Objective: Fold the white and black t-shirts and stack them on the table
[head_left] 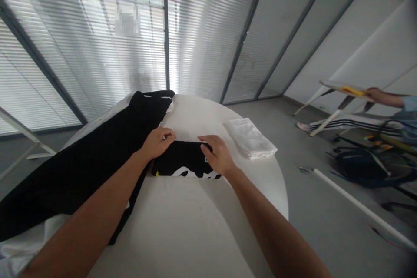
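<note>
A black garment (185, 158), folded into a small flat rectangle with a white and yellow print along its near edge, lies on the white round table (202, 213). At its far left corner, my left hand (158, 142) has curled fingers, thumb and forefinger closed on the edge. My right hand (217, 154) grips the far right corner, thumb on top and fingers over the far edge. Left of the folded piece, a large black cloth (97, 152) is spread across the table, with white fabric showing under it.
A folded white cloth (250, 137) rests near the table's right edge. On the floor to the right lie a white pole (355, 204) and a dark chair (365, 167). Another person's arm (387, 97) reaches over a small table. Glass partitions with blinds (202, 30) stand beyond.
</note>
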The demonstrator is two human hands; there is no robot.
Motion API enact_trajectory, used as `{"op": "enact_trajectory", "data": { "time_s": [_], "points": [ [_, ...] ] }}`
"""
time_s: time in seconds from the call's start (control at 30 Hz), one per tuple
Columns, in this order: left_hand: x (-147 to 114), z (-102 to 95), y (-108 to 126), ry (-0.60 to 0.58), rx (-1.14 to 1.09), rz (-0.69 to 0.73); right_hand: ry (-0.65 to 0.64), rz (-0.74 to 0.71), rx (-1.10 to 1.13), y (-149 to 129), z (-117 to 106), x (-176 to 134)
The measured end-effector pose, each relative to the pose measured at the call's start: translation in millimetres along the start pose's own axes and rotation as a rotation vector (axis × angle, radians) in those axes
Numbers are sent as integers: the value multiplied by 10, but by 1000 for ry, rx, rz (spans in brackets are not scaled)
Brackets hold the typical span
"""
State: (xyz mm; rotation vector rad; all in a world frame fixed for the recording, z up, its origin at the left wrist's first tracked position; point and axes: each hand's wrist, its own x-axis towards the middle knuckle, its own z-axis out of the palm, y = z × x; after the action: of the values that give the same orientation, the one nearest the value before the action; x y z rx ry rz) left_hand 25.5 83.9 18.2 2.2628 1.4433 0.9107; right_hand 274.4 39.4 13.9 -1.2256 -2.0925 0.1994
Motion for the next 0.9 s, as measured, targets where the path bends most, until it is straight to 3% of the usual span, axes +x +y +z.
{"op": "enact_trajectory", "data": {
  "time_s": [0.13, 0.2, 0.43, 0.67, 0.9],
  "points": [
    [-34, 112, 242, -87, 421, -9, -185, -89, -161, -104, 170, -85],
    [-78, 200, 337, -104, 502, 16, -257, -77, -233, -98, 233, -117],
    [-172, 411, 369, -139, 552, -3, -311, 83, -352, 69, 228, -107],
    [-143, 375, 386, -95, 628, -60, -285, 186, -293, 133, 175, -75],
    [-53, 297, 200, -141, 514, -62, -248, 286, -279, 97, 58, 5]
  ]
}}
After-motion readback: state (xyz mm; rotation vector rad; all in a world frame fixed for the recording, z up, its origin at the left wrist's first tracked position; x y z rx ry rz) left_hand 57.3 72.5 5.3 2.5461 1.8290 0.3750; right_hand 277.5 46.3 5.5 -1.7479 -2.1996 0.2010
